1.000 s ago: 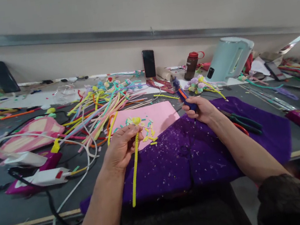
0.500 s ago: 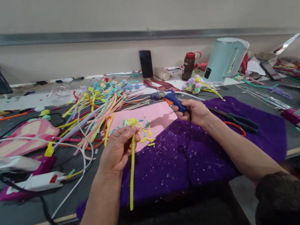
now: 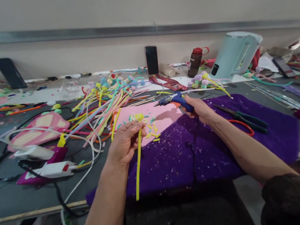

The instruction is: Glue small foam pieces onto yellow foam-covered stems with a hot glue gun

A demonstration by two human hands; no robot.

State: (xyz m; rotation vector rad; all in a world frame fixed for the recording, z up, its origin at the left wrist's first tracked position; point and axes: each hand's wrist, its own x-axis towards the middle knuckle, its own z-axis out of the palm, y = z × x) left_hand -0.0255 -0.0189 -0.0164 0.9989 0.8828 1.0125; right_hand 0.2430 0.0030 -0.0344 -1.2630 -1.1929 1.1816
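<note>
My left hand (image 3: pixel 127 141) pinches a yellow pipe cleaner (image 3: pixel 139 170) just below its bunched yellow head (image 3: pixel 139 117); the stem hangs down over the purple cloth (image 3: pixel 170 166). In my right hand (image 3: pixel 197 108) is a blue hot glue gun (image 3: pixel 178 100), its nozzle pointing left above a pink sheet (image 3: pixel 167 111). The fingers wrap round its handle, and a dark cord runs down from it. Short yellow and green cut pieces (image 3: pixel 154 130) lie scattered on the pink sheet, between the two hands.
Pliers (image 3: pixel 245 119) with dark handles and a red ring (image 3: pixel 241 126) lie right on the cloth. Pipe-cleaner flowers (image 3: pixel 114 91) are heaped behind. A phone (image 3: pixel 152 60), a brown bottle (image 3: pixel 195 62) and a pale blue kettle (image 3: pixel 236 54) stand along the back. Plugs and cables (image 3: pixel 53 169) crowd the left.
The whole view has shifted, so things sit a little farther right. The glue gun's nozzle now points more level to the left. Both hands keep their holds.
</note>
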